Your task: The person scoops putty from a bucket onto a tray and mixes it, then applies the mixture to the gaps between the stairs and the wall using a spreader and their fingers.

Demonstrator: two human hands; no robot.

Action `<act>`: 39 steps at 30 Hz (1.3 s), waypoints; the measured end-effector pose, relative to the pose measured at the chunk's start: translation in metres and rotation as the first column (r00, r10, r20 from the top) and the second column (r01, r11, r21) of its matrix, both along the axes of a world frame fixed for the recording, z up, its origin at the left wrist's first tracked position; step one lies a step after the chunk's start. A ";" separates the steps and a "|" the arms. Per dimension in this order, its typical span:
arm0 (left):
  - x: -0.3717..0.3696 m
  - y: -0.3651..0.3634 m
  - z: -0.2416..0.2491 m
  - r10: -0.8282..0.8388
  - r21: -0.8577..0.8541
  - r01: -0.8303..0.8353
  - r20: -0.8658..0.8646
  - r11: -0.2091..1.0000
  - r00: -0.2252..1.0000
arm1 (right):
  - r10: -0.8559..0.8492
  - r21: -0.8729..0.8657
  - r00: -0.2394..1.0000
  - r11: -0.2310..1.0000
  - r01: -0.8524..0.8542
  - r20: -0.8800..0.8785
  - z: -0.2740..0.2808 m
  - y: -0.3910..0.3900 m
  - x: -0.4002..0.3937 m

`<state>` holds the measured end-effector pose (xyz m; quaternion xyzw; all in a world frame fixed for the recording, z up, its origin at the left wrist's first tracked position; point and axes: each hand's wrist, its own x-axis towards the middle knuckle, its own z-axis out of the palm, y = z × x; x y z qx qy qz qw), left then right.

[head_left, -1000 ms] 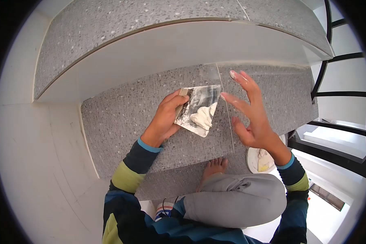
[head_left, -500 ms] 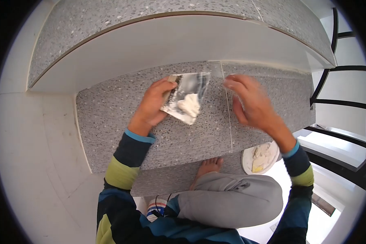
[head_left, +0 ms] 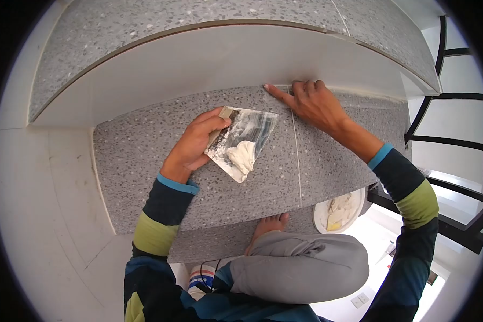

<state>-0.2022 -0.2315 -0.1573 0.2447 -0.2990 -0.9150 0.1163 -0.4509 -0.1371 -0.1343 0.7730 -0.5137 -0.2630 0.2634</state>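
My left hand [head_left: 194, 138] is closed round the handle of a wide putty knife [head_left: 260, 124], holding it over the speckled stair tread [head_left: 241, 198]. A lump of white paste [head_left: 242, 155] sits on the blade, whose metal is smeared with more of it. At the back of the tread is my right hand [head_left: 317, 104], with nothing in it. Its index finger stretches left, its tip at the seam where the tread meets the pale riser [head_left: 209, 64]. The other fingers are bent near the riser.
A round white container [head_left: 352, 216] with paste and a yellow piece inside stands at the lower right. Black railing bars [head_left: 451, 139] run along the right side. A white wall [head_left: 43, 177] borders the left. My bare foot [head_left: 268, 225] and a labelled tub [head_left: 201, 278] are below.
My right hand has moved up and slightly left to the back seam, its index finger now extended. The putty knife has tilted and shifted slightly down in my left hand.
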 end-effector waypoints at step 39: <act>-0.005 0.004 -0.010 -0.010 0.076 0.020 -0.138 0.997 0.990 | -0.196 0.285 0.977 0.944 0.164 0.085 0.051 0.084 -0.074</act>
